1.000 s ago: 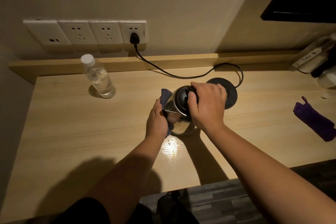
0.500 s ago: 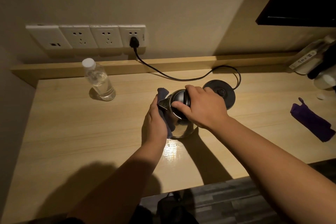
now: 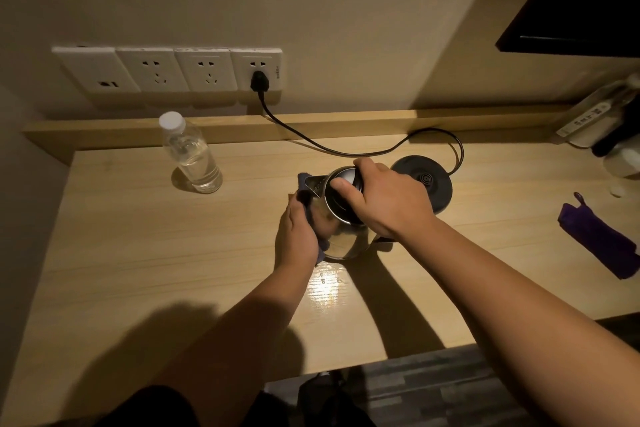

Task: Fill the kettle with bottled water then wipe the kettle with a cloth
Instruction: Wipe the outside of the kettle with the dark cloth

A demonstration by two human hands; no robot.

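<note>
Wiping under way: left hand [image 3: 298, 236] presses a dark blue cloth [image 3: 306, 184] to the shiny steel kettle [image 3: 341, 236] standing off its base on the wooden desk [image 3: 138, 253], right hand [image 3: 388, 201] clamped over its lid; filling judged done, capped clear plastic bottle [image 3: 190, 152] set aside.

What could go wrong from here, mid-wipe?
1. The kettle stands off its base, steadied only by the right hand on top; the left hand pushing the cloth sideways could tip it and spill water.
2. The base's cord is plugged in, so spilled water there is a hazard.
</note>
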